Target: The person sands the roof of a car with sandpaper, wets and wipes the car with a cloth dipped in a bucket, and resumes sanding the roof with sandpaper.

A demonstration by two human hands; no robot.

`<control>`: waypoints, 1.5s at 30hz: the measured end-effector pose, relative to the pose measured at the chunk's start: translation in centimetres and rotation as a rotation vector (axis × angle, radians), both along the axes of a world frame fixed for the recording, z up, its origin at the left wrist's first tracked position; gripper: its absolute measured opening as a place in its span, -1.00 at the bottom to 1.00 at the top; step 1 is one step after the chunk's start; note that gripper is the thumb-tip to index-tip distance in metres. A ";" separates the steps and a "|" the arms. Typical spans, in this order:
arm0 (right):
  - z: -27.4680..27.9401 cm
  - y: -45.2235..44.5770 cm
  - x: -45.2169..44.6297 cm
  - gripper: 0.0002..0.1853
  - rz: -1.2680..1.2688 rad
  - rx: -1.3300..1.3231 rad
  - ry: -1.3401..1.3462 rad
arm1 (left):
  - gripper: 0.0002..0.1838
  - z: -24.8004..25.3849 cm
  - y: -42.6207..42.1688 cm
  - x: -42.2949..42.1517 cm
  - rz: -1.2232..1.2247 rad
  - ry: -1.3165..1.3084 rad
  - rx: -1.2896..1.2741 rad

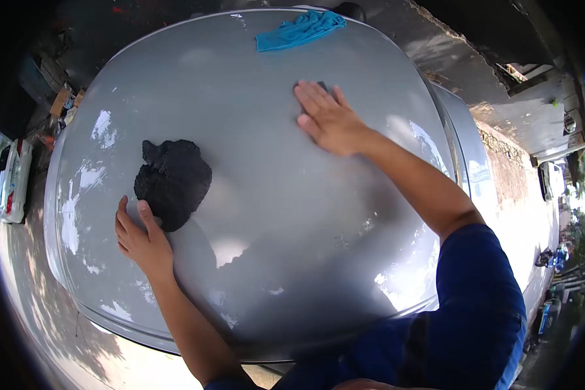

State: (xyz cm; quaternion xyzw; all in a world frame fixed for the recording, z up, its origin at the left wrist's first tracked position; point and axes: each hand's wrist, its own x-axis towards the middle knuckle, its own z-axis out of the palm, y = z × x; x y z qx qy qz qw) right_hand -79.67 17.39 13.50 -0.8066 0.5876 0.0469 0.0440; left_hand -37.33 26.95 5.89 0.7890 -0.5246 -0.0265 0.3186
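A large silver-grey car panel (260,130), shiny and curved like a roof, spreads out in front of me. My left hand (144,239) lies on its left part with fingers spread, the fingertips at the lower edge of a crumpled black cloth (173,182). Farther up and to the right, my right hand (328,120) presses down on the panel. A small dark pad (322,85) peeks out from beneath its fingers; most of it is hidden. Near the panel's far edge lies a bunched blue cloth (300,30).
A white car (13,181) stands at the far left. Cardboard boxes (61,101) are on the ground beyond the panel's left edge. On the right are sunlit ground (523,227) and a parked motorbike (554,257). My torso leans against the near edge.
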 end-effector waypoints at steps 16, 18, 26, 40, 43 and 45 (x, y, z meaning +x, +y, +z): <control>1.5 -2.2 -3.4 -0.18 -0.180 -0.058 0.086 | -0.30 0.4 -0.2 -0.3 -0.026 -0.004 -0.012; 0.5 -2.4 -4.0 -0.18 -0.215 -0.047 0.055 | -0.29 0.4 -0.6 -0.4 -0.035 0.063 -0.030; 1.3 -0.3 -0.2 -0.16 -0.044 -0.063 0.037 | -0.29 0.4 -0.4 -0.4 -0.018 0.028 -0.028; 1.0 2.6 -1.2 -0.15 -0.005 -0.024 -0.022 | -0.31 0.5 0.0 -0.4 0.000 0.062 -0.034; 2.0 12.2 3.0 -0.16 0.286 0.088 0.011 | -0.30 1.0 -0.1 -1.4 0.011 -0.061 0.003; 1.4 9.0 2.8 -0.17 0.269 0.049 0.045 | -0.30 0.7 -0.4 -1.6 0.015 -0.082 0.005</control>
